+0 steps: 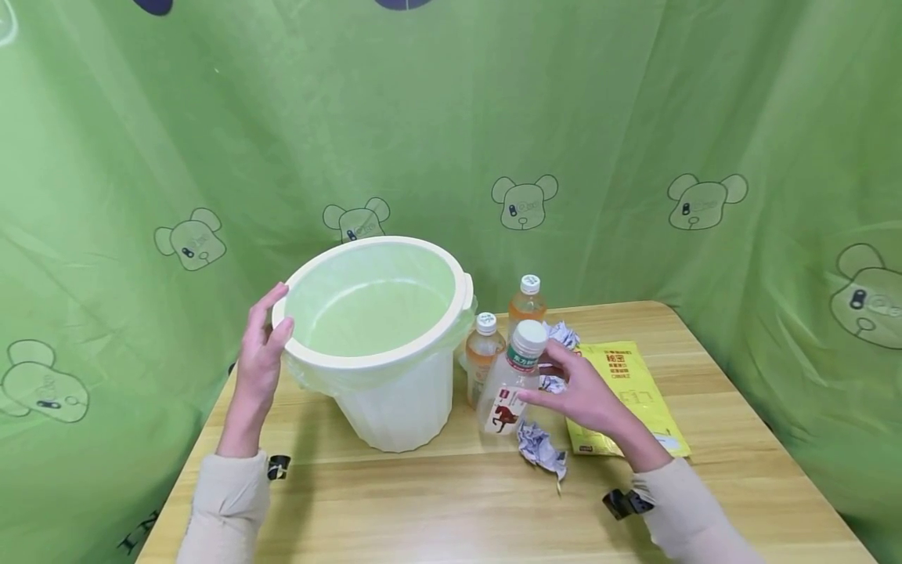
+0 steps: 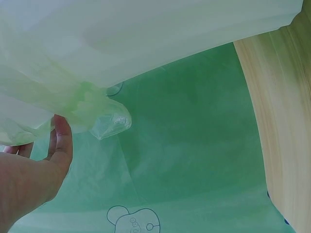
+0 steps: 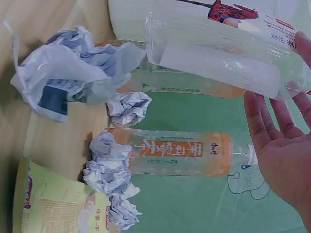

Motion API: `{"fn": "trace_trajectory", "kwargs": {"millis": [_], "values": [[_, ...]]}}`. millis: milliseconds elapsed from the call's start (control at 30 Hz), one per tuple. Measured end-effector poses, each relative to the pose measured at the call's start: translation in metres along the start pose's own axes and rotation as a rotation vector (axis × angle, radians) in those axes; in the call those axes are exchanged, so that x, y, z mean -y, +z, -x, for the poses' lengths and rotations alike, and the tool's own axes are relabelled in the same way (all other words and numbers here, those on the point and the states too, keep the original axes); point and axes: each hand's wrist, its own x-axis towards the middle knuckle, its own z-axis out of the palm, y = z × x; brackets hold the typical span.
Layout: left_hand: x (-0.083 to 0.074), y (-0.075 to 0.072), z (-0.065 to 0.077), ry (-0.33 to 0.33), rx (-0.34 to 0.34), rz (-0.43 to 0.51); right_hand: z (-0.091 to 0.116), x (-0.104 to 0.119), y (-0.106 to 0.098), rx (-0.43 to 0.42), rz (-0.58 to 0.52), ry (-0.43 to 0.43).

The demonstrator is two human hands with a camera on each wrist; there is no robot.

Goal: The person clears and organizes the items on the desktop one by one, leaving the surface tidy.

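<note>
far left, the left hand (image 1: 259,360) has the white bin (image 1: 398,415) by its rim at nine o'clock, thumb and fingers curved against the edge, bag liner (image 1: 320,382) draped over. on we go: a near orange-labelled bottle (image 1: 482,362) stands at the bin's four o'clock, and here's the clear bottle (image 1: 509,385), tilted, pinched near its neck between thumb and spread fingers of the right hand (image 1: 590,393)! a far orange-labelled bottle (image 1: 527,307) stands at its twelve, crumpled paper (image 1: 541,450) lies at five, and the yellow packet (image 1: 637,384) at three.
</note>
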Motion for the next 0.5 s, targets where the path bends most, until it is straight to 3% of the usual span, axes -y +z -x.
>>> {"fn": "trace_trajectory", "kwargs": {"millis": [500], "values": [[0.001,-0.001,0.000,0.006,-0.002,-0.008,-0.001,0.018,-0.019,-0.080,-0.057,-0.023]]}}
